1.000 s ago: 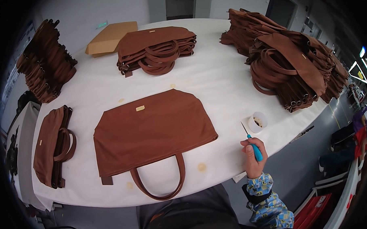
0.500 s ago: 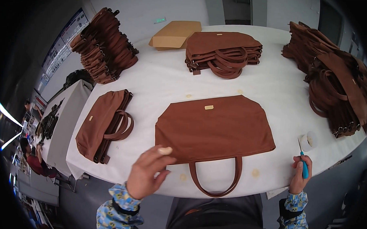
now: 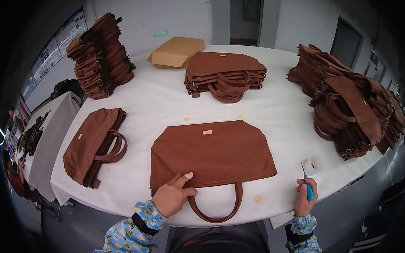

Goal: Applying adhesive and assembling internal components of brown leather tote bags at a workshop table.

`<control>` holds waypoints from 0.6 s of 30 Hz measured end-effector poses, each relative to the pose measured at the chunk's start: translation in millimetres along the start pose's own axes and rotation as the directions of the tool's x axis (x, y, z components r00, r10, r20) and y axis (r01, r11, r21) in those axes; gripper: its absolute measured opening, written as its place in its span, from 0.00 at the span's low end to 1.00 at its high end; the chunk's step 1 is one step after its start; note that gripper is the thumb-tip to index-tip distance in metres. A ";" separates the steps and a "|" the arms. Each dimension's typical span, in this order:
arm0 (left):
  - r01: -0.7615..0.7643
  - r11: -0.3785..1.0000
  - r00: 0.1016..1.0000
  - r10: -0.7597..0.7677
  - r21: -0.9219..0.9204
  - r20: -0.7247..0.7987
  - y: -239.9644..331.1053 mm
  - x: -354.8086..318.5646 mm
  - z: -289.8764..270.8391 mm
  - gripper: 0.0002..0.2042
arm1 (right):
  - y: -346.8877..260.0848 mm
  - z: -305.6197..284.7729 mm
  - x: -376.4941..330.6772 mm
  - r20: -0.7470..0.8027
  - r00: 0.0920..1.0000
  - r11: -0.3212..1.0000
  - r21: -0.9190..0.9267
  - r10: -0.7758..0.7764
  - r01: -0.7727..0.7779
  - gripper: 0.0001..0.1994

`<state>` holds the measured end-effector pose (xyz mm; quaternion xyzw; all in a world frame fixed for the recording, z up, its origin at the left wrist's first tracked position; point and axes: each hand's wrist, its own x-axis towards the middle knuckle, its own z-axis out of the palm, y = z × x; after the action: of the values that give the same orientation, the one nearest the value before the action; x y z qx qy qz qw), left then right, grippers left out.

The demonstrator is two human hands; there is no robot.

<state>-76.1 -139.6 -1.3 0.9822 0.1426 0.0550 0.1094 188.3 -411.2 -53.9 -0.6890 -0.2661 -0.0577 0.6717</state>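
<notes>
A brown handbag (image 3: 215, 153) lies flat before me, its small gold plate up and its strap handle (image 3: 215, 219) toward me. My left hand (image 3: 173, 196) rests on the bag's near left edge, index finger stretched over the fabric and thumb beside the handle's left end. A pale cover sits on one fingertip. To the right of the bag, my right hand (image 3: 305, 200) is closed around a small teal-handled tool (image 3: 309, 189) with a thin metal end pointing away from me. That metal end is beside a small round white tub (image 3: 314, 164).
One folded brown bag (image 3: 92, 145) lies to the left. Stacks of brown bags stand at the far left (image 3: 100, 56), the back middle (image 3: 227, 67) and the right (image 3: 346, 104). A cardboard box (image 3: 176, 52) is behind on the white table (image 3: 145, 97). A person (image 3: 17, 178) sits far left.
My left hand has come down from above the bag's near left corner onto its edge. My right hand still holds the teal-handled tool by the tub. The whole view has shifted.
</notes>
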 end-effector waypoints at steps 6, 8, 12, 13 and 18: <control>0.007 0.835 0.984 0.092 -0.550 0.152 -1.7 -13.6 -37.6 0.11 | -15.1 -6.0 -11.7 -0.007 1.000 1.000 0.005 0.029 -0.028 0.11; 0.034 0.735 0.992 0.058 -0.678 0.113 -1.5 -30.3 -42.8 0.08 | -30.0 -4.2 -21.9 0.063 0.997 0.999 0.022 -0.050 0.048 0.11; 0.305 0.588 0.949 -0.251 -0.749 0.190 -6.1 -52.3 -41.1 0.07 | -56.1 2.2 -24.2 0.251 0.926 0.956 -0.012 -0.282 0.294 0.11; 0.358 0.577 0.923 -0.338 -0.734 0.185 -10.7 -52.4 -35.0 0.07 | -63.8 6.6 -23.3 0.297 0.902 0.944 -0.015 -0.312 0.331 0.11; 0.392 0.874 0.892 -0.437 -0.286 -0.116 -8.5 -32.7 -16.3 0.12 | -59.8 26.7 -25.9 0.478 0.815 0.927 -0.005 -0.328 0.376 0.15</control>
<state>-111.8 -137.9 10.1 0.8972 0.3513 0.1353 0.2309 132.3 -395.8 -14.1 -0.6534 -0.5400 -0.0258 0.5300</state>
